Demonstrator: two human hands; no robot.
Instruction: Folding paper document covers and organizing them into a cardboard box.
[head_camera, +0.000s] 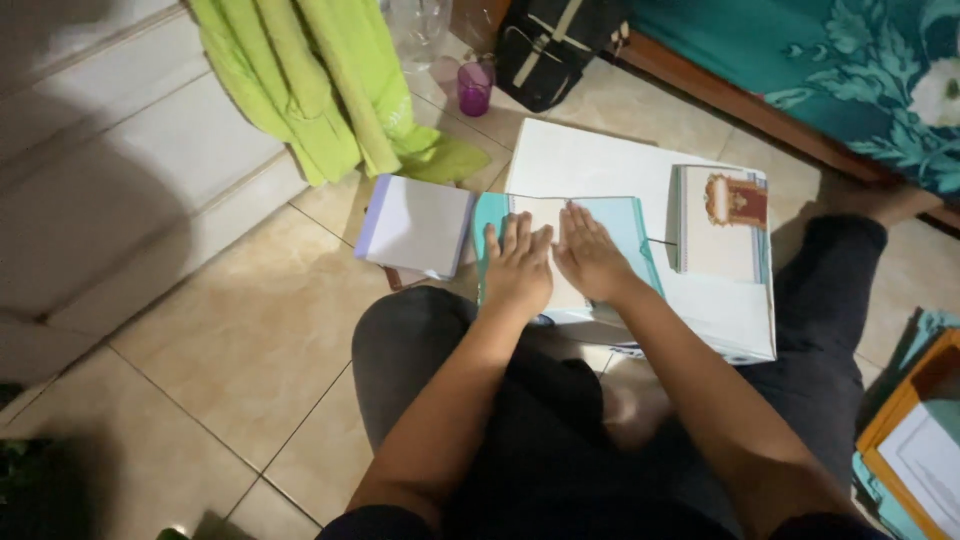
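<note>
Both hands lay spread flat, the left hand (518, 265) and right hand (590, 255) side by side, pressing open a thin teal-covered booklet (625, 225) on a large white sheet (580, 160) on the tiled floor (250, 330), apparently to flatten it; a lilac-edged white notebook (418, 225) sat just beside.

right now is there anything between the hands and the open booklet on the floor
Nothing visible: the left hand and the right hand lie flat, side by side, directly on the open booklet with the teal cover.
</note>
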